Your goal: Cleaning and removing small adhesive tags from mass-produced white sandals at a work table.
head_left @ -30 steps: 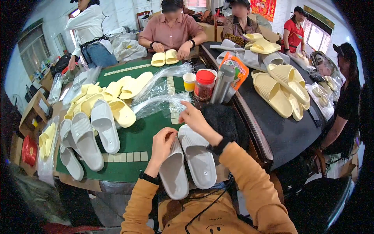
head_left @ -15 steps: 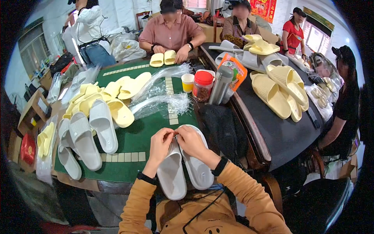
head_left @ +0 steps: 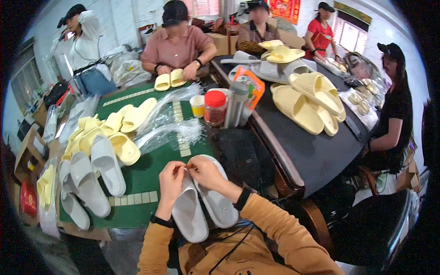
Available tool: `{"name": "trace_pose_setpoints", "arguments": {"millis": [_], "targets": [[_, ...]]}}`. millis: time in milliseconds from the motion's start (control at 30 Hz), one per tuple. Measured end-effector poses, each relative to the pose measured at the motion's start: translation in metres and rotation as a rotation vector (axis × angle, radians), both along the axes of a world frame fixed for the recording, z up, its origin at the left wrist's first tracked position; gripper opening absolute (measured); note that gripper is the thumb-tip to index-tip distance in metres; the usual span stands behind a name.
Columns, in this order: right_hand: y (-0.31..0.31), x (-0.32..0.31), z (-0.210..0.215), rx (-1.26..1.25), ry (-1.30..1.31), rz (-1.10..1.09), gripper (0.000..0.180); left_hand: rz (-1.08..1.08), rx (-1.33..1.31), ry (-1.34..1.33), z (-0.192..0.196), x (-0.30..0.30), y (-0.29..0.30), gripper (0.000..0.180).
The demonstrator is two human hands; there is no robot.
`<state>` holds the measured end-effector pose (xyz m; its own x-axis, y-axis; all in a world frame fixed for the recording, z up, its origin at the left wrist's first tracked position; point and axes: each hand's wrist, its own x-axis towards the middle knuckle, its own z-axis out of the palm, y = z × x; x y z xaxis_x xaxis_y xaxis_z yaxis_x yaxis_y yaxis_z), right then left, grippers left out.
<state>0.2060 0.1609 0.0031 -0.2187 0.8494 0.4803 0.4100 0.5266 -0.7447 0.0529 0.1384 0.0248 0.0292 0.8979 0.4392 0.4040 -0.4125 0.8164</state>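
Observation:
A pair of grey slide slippers lies at the table's near edge in front of me, toes away: the left slipper (head_left: 190,219) and the right slipper (head_left: 222,207). Over their toe ends my left hand (head_left: 171,179) and my right hand (head_left: 208,174) meet, thumbs and fingers pinched close together. Whatever is between the fingertips is too small to make out. My right hand partly covers the strap of the right slipper. To the left, several other grey slippers (head_left: 87,183) lean against a heap of pale yellow slippers (head_left: 126,149) on the green table mat (head_left: 137,181).
Clear plastic strips (head_left: 172,133) fan over the mat. Beyond are a paper cup (head_left: 197,106), a red-lidded jar (head_left: 214,107) and a steel flask (head_left: 237,103). The dark table (head_left: 293,160) at right holds more yellow slippers (head_left: 302,110). A co-worker opposite handles yellow slippers (head_left: 169,80).
The whole view has shifted, so the table and slippers sit farther left. My hands stay pinched together over the grey pair. The person at far left now turns with a raised arm.

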Motion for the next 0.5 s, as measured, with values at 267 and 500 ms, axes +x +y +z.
{"name": "trace_pose_setpoints", "arguments": {"millis": [267, 500], "targets": [[-0.0016, 0.0023, 0.0035, -0.011, -0.032, -0.021, 0.009, -0.038, -0.043, -0.094, -0.0104, -0.0012, 0.0055, 0.008], [-0.0005, 0.0026, 0.0027, -0.066, -0.018, -0.027, 0.011, -0.01, -0.088, -0.187, -0.0096, -0.0009, 0.005, 0.012]]}}
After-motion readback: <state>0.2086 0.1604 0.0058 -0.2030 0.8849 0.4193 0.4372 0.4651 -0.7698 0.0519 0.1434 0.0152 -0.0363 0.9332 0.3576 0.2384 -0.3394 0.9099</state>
